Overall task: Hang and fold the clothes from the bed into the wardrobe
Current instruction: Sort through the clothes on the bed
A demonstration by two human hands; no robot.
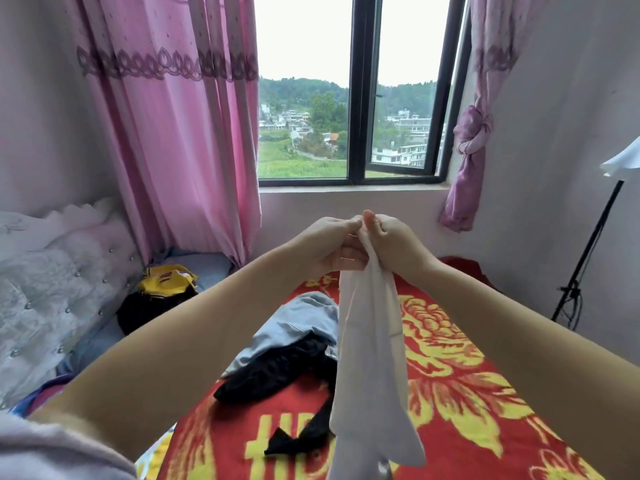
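A long white garment [372, 358] hangs down over the bed from both my hands, held up in front of the window. My left hand [332, 242] pinches its top edge from the left, and my right hand [391, 242] grips the same edge from the right, the two hands touching. Below, on the red and yellow bedspread [460, 386], lie a light blue garment [298, 327] and a black garment [277, 372], with a black strap-like piece [301, 438] nearer me. No wardrobe is in view.
A yellow and black bundle [162, 292] sits at the bed's head end by the padded white headboard [52, 271]. Pink curtains [173, 133] flank the window [353, 91]. A black lamp stand [585, 258] rises at the right wall.
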